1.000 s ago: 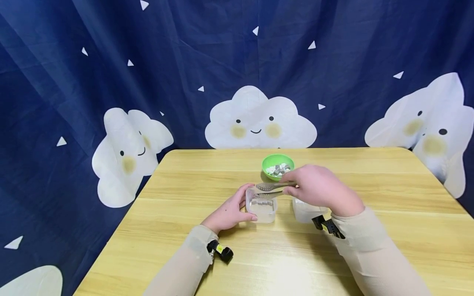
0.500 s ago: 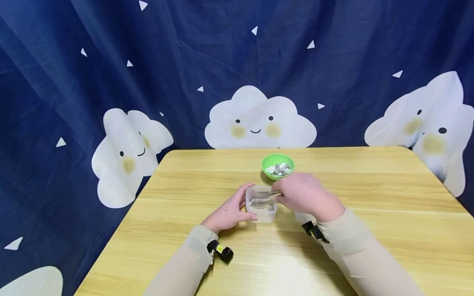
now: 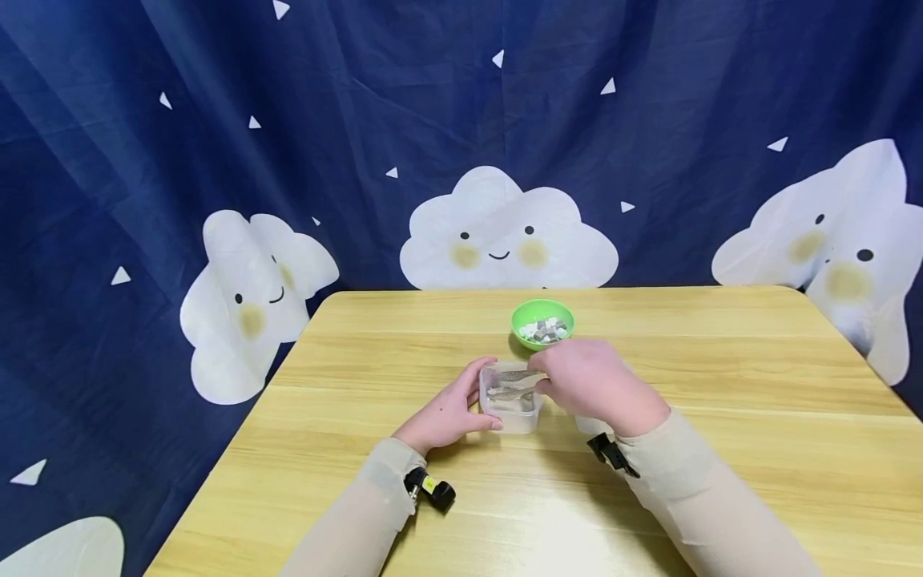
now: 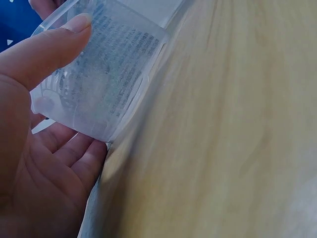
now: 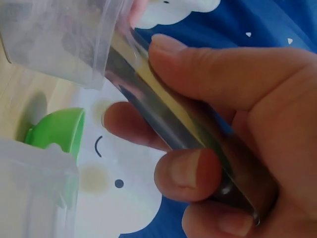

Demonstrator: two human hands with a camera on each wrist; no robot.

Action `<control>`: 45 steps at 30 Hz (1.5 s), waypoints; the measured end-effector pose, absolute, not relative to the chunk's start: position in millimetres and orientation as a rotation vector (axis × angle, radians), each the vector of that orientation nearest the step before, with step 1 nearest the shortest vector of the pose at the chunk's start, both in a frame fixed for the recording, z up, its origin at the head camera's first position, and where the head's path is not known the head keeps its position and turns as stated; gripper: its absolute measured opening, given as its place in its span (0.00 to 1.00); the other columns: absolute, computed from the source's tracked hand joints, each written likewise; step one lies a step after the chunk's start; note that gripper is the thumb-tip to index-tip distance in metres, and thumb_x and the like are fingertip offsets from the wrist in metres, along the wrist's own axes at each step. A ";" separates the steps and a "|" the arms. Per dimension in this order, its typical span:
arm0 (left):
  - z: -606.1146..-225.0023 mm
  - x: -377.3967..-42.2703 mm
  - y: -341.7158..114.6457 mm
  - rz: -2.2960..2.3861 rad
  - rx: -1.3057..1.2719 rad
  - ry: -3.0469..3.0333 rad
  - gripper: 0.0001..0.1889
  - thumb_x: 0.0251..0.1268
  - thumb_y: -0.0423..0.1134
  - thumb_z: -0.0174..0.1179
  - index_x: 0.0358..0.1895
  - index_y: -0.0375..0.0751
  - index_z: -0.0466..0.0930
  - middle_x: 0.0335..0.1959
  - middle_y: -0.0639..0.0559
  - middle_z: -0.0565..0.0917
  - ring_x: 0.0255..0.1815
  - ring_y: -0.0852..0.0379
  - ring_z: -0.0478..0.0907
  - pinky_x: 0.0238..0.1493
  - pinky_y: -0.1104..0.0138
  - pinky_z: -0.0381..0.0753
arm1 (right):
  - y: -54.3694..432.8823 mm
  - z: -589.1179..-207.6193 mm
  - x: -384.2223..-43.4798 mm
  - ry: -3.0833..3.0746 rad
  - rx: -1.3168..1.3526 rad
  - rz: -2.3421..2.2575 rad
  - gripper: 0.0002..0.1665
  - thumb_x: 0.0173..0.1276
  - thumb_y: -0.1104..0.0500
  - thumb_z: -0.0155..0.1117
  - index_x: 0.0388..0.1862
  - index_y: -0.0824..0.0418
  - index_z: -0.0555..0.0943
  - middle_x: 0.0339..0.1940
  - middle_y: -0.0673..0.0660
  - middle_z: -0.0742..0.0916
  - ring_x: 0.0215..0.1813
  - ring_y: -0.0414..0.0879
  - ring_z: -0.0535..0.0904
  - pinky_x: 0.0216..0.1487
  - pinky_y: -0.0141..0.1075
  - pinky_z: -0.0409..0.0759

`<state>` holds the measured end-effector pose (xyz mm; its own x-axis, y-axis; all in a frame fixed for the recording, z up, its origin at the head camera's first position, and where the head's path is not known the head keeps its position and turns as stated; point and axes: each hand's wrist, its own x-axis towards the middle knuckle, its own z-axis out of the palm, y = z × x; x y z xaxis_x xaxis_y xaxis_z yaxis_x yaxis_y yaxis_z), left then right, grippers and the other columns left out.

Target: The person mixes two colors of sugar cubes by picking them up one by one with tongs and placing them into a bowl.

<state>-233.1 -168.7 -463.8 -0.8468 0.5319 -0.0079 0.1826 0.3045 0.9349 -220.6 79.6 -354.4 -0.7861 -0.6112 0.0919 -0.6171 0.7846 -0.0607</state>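
My left hand [image 3: 447, 413] holds a clear plastic box [image 3: 515, 422] by its left side, thumb at the front and fingers behind. In the left wrist view the thumb [image 4: 54, 47] lies across the box's wall, which carries embossed or printed text. My right hand [image 3: 594, 381] grips metal tongs [image 5: 158, 109] between thumb and fingers. The tongs' perforated tips reach down inside the box, over the small cubes there, and largely hide them. I cannot tell whether a cube is between the tips.
A green bowl [image 3: 526, 311] of white and grey cubes stands behind the box. Another clear box [image 3: 591, 425] sits to the right, mostly covered by my right hand and forearm. The wooden table [image 3: 346, 353] ends at a blue cloud-print curtain [image 3: 346, 104].
My right hand has moved left and the tongs have gone from above the box's rim down into it. Over the last half second it has barely moved. The left hand stays put.
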 end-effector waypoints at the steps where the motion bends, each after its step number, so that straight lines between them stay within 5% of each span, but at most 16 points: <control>1: -463.7 -233.1 -168.9 1.556 0.644 2.262 0.55 0.58 0.36 0.75 0.82 0.50 0.45 0.77 0.53 0.63 0.74 0.57 0.65 0.72 0.67 0.64 | 78.6 -354.9 -220.7 -2.906 0.993 0.118 0.03 0.63 0.54 0.73 0.35 0.46 0.87 0.28 0.42 0.84 0.23 0.42 0.72 0.22 0.42 0.74; 11: -463.0 -233.2 -169.2 1.563 0.650 2.255 0.56 0.56 0.38 0.76 0.82 0.50 0.45 0.77 0.48 0.63 0.73 0.57 0.66 0.72 0.67 0.62 | 72.5 -352.7 -217.9 -2.926 1.043 0.090 0.06 0.62 0.54 0.73 0.29 0.46 0.84 0.25 0.43 0.82 0.22 0.44 0.72 0.21 0.43 0.73; 45: -464.7 -233.3 -169.7 1.553 0.653 2.268 0.55 0.57 0.39 0.76 0.82 0.51 0.45 0.77 0.50 0.63 0.74 0.57 0.65 0.74 0.65 0.61 | 71.5 -353.4 -216.5 -2.950 1.052 0.084 0.06 0.64 0.53 0.73 0.31 0.47 0.83 0.24 0.45 0.81 0.23 0.44 0.72 0.23 0.43 0.75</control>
